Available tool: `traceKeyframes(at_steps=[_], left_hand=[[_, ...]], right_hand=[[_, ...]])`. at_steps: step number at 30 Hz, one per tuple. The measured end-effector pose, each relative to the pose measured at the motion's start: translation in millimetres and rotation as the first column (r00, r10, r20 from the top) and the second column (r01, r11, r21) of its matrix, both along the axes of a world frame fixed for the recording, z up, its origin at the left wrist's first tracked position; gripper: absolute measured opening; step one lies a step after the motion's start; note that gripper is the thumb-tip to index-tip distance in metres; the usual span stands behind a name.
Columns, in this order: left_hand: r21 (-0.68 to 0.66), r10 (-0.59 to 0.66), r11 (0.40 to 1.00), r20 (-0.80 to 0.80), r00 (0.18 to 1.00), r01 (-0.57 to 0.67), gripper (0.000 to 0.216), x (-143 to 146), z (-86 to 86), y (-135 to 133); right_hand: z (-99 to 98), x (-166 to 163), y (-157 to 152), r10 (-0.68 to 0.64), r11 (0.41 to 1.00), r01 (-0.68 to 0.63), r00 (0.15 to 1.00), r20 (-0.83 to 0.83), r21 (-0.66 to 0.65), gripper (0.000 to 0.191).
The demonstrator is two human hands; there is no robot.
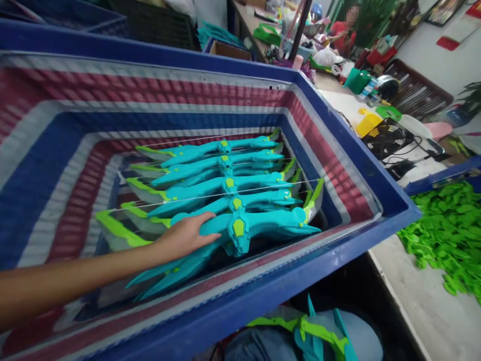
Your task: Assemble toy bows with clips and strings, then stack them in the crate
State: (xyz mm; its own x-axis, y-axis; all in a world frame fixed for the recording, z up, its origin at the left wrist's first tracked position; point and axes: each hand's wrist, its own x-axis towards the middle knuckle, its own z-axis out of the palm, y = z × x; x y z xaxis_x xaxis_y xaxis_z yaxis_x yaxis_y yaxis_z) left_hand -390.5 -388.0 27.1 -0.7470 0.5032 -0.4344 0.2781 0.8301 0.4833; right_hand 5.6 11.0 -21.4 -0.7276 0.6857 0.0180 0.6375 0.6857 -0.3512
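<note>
My left hand (190,233) reaches in from the left, its thumb and fingers around the limb of the nearest toy bow (270,220). This bow is turquoise with lime-green tips and a lime-green piece at its centre. It lies in a large blue crate (338,258). Behind it, several matching toy bows (225,183) sit in a row, with thin white strings stretched across them. My right hand is out of view. Below the crate, another turquoise and green toy piece (315,331) shows near my lap, partly cut off.
A striped woven lining (48,165) covers the crate's inside. Bright green plastic parts (447,235) are heaped at the right. A black fan (389,138) and a yellow container (368,123) stand on a cluttered table. A person in red (341,40) is at the back.
</note>
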Motion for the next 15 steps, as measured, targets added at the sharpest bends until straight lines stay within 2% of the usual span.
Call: traceKeyframes(at_steps=[3, 6, 10, 13, 15], left_hand=[[-0.041, -0.043, 0.998, 0.042, 0.998, 0.045, 0.061, 6.8, -2.7, -1.2], [-0.101, -0.088, 0.991, 0.034, 0.996, 0.091, 0.057, 12.7, -3.9, -2.7], [-0.131, -0.193, 0.973, -0.011, 0.981, 0.190, 0.057, 17.7, -4.9, -2.5], [-0.163, -0.261, 0.952, 0.016, 0.965, 0.260, 0.065, 10.2, -1.9, 0.0], [-0.151, -0.317, 0.934, 0.071, 0.946, 0.324, 0.072, 1.7, 5.6, 2.4]], right_hand=[[-11.4, -5.3, -6.7, -0.019, 1.000, 0.020, 0.999, 0.037, -0.021, 0.048], [-31.8, -16.4, -14.7, -0.028, 0.999, 0.032, 0.994, 0.110, -0.032, 0.053], [-53.4, -24.0, -22.8, 0.055, 0.997, -0.045, 0.981, 0.185, -0.058, 0.053], [-49.7, 3.6, -36.5, 0.099, 0.992, -0.081, 0.973, 0.210, -0.092, 0.050], [-33.0, 41.6, -57.2, 0.055, 0.993, -0.030, 0.974, 0.221, -0.114, 0.058]])
